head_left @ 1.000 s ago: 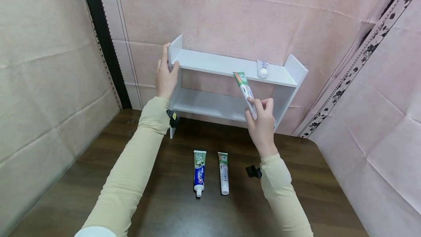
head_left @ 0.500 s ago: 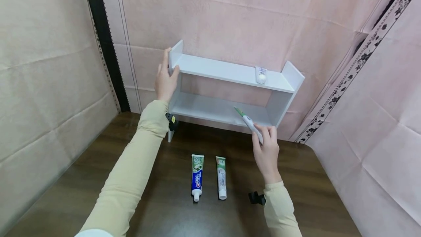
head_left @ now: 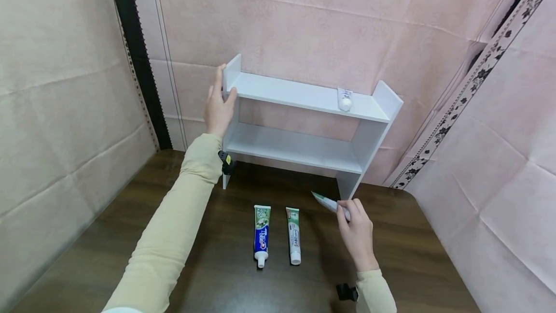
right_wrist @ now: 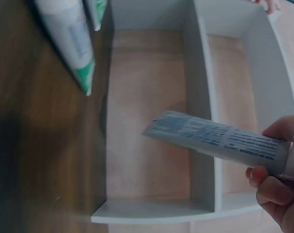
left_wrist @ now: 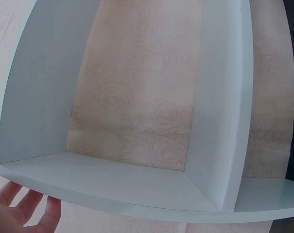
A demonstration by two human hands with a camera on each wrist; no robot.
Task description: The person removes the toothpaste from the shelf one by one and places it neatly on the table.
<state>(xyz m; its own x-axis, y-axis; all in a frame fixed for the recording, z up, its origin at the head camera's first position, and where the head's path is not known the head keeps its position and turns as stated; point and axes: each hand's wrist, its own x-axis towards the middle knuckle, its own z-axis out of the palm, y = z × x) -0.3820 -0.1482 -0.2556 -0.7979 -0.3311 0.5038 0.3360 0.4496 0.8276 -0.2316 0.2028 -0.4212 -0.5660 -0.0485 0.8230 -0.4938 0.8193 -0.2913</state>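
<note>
My left hand (head_left: 218, 112) grips the upper left side panel of a white two-tier shelf (head_left: 295, 146). In the left wrist view its fingers (left_wrist: 32, 204) lie against the panel's outer face. My right hand (head_left: 358, 235) pinches a white-and-green toothpaste tube (head_left: 326, 202) near its cap end, low in front of the shelf's right leg. The right wrist view shows the printed side of this tube (right_wrist: 215, 138), its flat end pointing away from the hand. On the table lie a blue-and-green Crest toothpaste tube (head_left: 261, 231) and a second white-and-green toothpaste tube (head_left: 294, 235), side by side.
A small white tube (head_left: 345, 99) lies on the shelf's top board, towards the right end. The dark wooden table (head_left: 208, 274) is bounded by pale cloth walls behind and on both sides. Black cameras (head_left: 346, 292) sit at both wrists.
My right hand has come down from the height of the top board to below the lower board, tilting the toothpaste tube flatter. The left hand stays on the side panel.
</note>
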